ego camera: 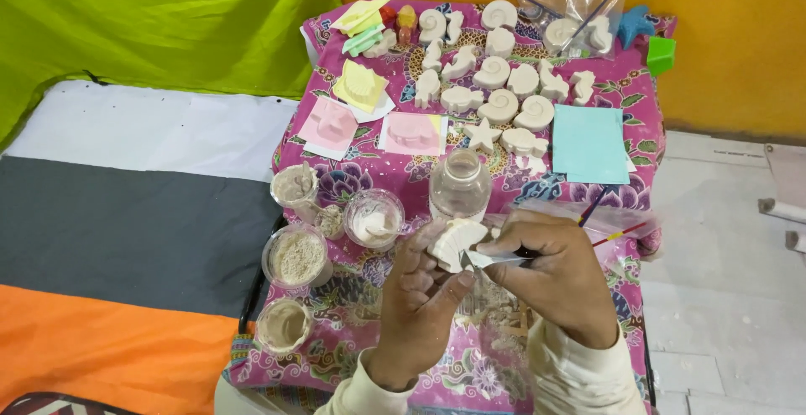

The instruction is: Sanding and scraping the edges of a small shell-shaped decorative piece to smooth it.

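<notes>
Both hands (420,297) (550,276) hold shell cast (453,243) beside bottle (460,184).

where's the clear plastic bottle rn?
Head view, centre of the table: the clear bottle stands just beyond the hands, right of the small cup, below the pink mould.

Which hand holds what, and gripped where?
Left hand pinches the white shell-shaped plaster piece by its lower edge. Right hand grips a thin metal blade at its handle end, tip against the piece.

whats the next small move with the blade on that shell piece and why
Probably draw the blade along the shell cast's edge: the right hand has its tip on the cast's rim, the left hand holds the cast, and crumbs lie on the cloth beneath.
</notes>
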